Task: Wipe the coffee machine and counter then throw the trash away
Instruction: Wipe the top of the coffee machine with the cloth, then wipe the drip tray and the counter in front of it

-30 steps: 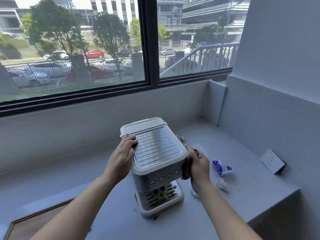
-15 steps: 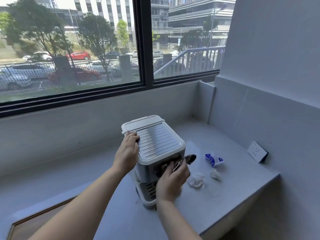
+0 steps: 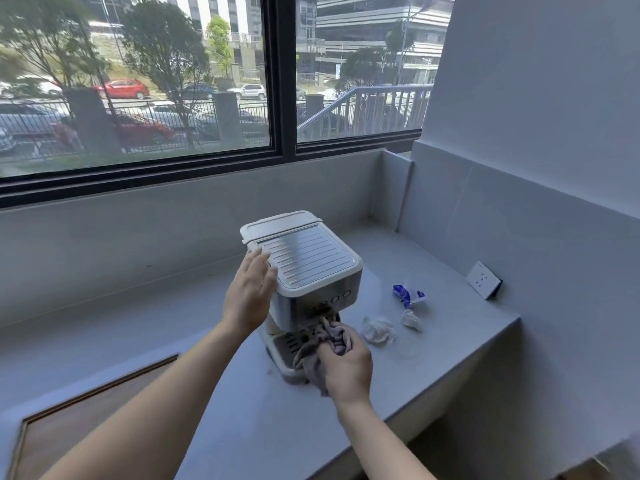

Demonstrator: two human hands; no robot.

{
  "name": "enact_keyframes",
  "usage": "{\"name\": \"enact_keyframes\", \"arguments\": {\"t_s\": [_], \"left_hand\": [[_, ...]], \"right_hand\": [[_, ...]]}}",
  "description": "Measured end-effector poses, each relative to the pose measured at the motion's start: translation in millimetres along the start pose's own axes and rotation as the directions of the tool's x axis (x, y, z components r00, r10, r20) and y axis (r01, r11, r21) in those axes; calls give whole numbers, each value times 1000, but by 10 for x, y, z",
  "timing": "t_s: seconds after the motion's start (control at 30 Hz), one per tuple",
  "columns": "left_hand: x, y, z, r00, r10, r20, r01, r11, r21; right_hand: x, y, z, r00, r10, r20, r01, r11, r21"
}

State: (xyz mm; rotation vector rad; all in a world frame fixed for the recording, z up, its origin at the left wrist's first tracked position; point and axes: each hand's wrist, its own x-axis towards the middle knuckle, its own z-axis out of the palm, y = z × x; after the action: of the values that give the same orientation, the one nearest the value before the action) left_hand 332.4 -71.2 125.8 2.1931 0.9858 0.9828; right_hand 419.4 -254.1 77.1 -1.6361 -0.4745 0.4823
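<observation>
A white and silver coffee machine (image 3: 308, 261) stands on the grey counter (image 3: 214, 403) under the window. My left hand (image 3: 251, 292) rests flat against the machine's left side near the top, fingers apart. My right hand (image 3: 346, 370) grips a greyish-purple cloth (image 3: 332, 337) and presses it against the machine's front, below the buttons and over the drip tray. To the machine's right lies trash: a crumpled white tissue (image 3: 378, 330), a smaller white wad (image 3: 410, 319) and a blue and white wrapper (image 3: 408, 295).
A white wall socket (image 3: 483, 280) sits on the right wall just above the counter. The counter's front edge (image 3: 450, 386) runs diagonally at the right. A wooden-framed inset panel (image 3: 86, 420) lies in the counter at the lower left.
My right hand with the cloth has dropped from the machine's right side to the front, then lower toward the drip tray. My left hand's fingers have loosened from the top edge. The view shifted.
</observation>
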Motion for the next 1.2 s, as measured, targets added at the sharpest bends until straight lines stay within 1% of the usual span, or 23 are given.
{"name": "enact_keyframes", "arguments": {"t_s": [0.1,0.17,0.23,0.3,0.37,0.43,0.53,0.6,0.7,0.77,0.9,0.97,1.07,1.13,1.17,1.2], "left_hand": [[-409,-118,15,997,-23,-71,23,1000,-10],[-650,-235,75,994,-86,-73,90,994,57],[-852,-335,177,987,-153,-42,157,979,131],[-1012,-393,303,981,-194,0,190,961,203],[-1141,-418,437,976,-216,11,206,943,263],[-1283,-428,586,968,-251,-3,239,916,322],[-1537,-434,850,938,-345,-36,332,861,385],[-1694,-435,1033,925,-376,-49,362,837,410],[-1842,-442,1292,921,-385,-62,370,814,447],[-1888,-466,1434,929,-361,-86,358,810,464],[-1894,-581,1644,941,-301,-158,339,808,481],[-1914,-666,1708,951,-255,-176,310,808,501],[-1962,-747,1751,975,-207,-87,220,809,544],[-1953,-743,1761,979,-198,-49,191,804,563],[-1943,-736,1767,979,-199,-40,186,800,570],[-1937,-732,1772,979,-200,-32,182,798,575]], "right_hand": [[138,53,-184,998,-20,52,23,998,-55],[237,107,-293,996,-29,87,36,996,-76],[344,169,-404,994,-29,104,40,994,-99],[459,238,-509,992,-23,123,38,992,-120],[586,314,-607,987,-18,161,40,991,-130],[727,410,-702,979,-20,202,48,990,-134],[919,570,-849,960,-21,279,68,985,-157],[1028,673,-951,933,-50,358,120,977,-178],[1197,809,-1067,887,-87,453,200,958,-208],[1290,885,-1111,862,-124,491,252,946,-203],[1402,1068,-1127,827,-221,517,349,923,-163],[1464,1167,-1091,814,-284,506,404,904,-142],[1594,1260,-935,811,-371,452,460,882,-102],[1673,1256,-787,809,-425,406,506,855,-113],[1704,1269,-712,801,-431,415,525,839,-142],[1709,1304,-644,788,-413,457,536,825,-177]]}}
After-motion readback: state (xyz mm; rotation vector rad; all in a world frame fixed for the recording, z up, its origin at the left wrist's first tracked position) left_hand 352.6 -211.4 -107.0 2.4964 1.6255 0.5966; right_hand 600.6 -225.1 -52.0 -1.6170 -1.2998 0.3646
